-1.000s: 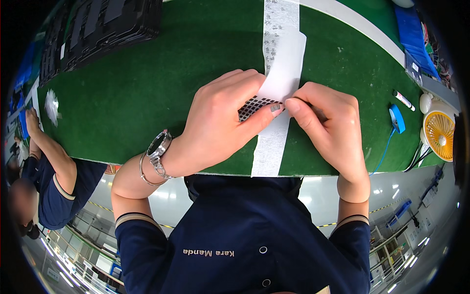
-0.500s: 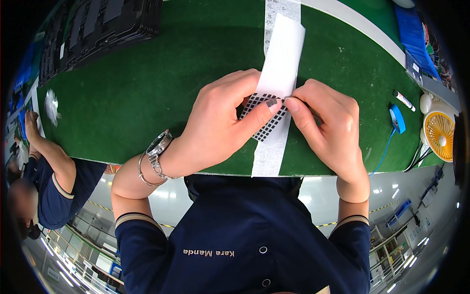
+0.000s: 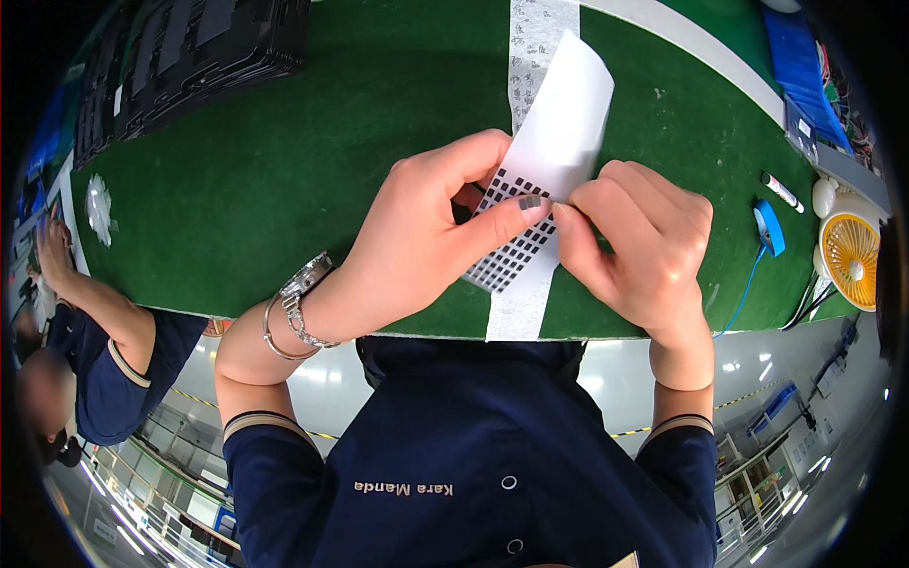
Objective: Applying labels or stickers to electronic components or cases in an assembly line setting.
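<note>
A white sheet of small black square stickers (image 3: 516,248) is held above the table, its blank upper part (image 3: 568,99) curling away from me. My left hand (image 3: 431,218) grips the sheet at its left side, thumb on top and fingers behind it. Dark grey squares show at the tip of that thumb. At the sheet's right edge, my right hand (image 3: 639,237) has thumb and index finger pinched together, close to the left thumb tip. Whatever lies between those right fingertips is too small to make out. The right hand's other fingers are curled in.
Below the sheet a pale strip with handwriting (image 3: 530,57) crosses the green table (image 3: 379,85). Stacked black trays (image 3: 199,57) stand far left, near a clear plastic bag (image 3: 98,208). On the right are a marker (image 3: 782,193), a blue wrist strap (image 3: 769,229) and a yellow fan (image 3: 847,262). Another person sits left.
The sheet has tilted, its top swinging right and its squares facing me more fully. My right hand has shifted slightly right. At the left, the other person's hand has moved.
</note>
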Motion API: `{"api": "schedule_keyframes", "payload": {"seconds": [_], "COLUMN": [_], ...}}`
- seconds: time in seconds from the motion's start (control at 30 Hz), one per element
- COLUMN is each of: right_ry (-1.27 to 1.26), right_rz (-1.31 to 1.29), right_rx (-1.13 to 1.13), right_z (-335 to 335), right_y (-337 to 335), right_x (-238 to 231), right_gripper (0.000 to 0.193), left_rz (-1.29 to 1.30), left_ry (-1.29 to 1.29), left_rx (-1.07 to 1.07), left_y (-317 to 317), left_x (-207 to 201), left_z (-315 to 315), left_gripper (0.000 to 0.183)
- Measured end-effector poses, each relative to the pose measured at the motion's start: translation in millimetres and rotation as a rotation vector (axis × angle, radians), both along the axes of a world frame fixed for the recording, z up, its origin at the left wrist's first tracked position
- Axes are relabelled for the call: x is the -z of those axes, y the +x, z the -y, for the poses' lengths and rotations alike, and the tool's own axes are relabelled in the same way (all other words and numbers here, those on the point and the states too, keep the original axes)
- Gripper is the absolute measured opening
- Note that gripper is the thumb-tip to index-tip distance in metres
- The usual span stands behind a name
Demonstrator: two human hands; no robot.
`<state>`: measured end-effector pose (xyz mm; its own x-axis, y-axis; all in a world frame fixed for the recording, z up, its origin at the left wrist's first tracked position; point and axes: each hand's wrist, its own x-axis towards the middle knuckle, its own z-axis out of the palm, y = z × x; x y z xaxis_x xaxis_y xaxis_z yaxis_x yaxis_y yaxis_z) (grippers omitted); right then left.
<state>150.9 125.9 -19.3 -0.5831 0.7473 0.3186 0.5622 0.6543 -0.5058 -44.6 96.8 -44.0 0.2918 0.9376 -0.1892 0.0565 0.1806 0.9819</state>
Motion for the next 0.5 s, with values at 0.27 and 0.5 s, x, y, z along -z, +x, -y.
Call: {"api": "schedule_keyframes", "payload": {"seconds": [0.27,0.5], "right_ry": [-0.607,-0.693], "right_rz": [-0.184,-0.207], "right_rx": [0.048,0.018], "right_z": [0.8,-1.7], "right_y": [3.0,5.4], "right_x": [-8.3,-9.5], "right_gripper": [0.011,0.010], "left_rz": [0.000,-0.073], "left_ry": [0.013,0.064], "left_rx": [0.010,0.038], "left_y": [-1.6,-2.6], "left_x": [4.7,1.6], "left_z": [1.4,1.1], "left_gripper": [0.023,0.026]}}
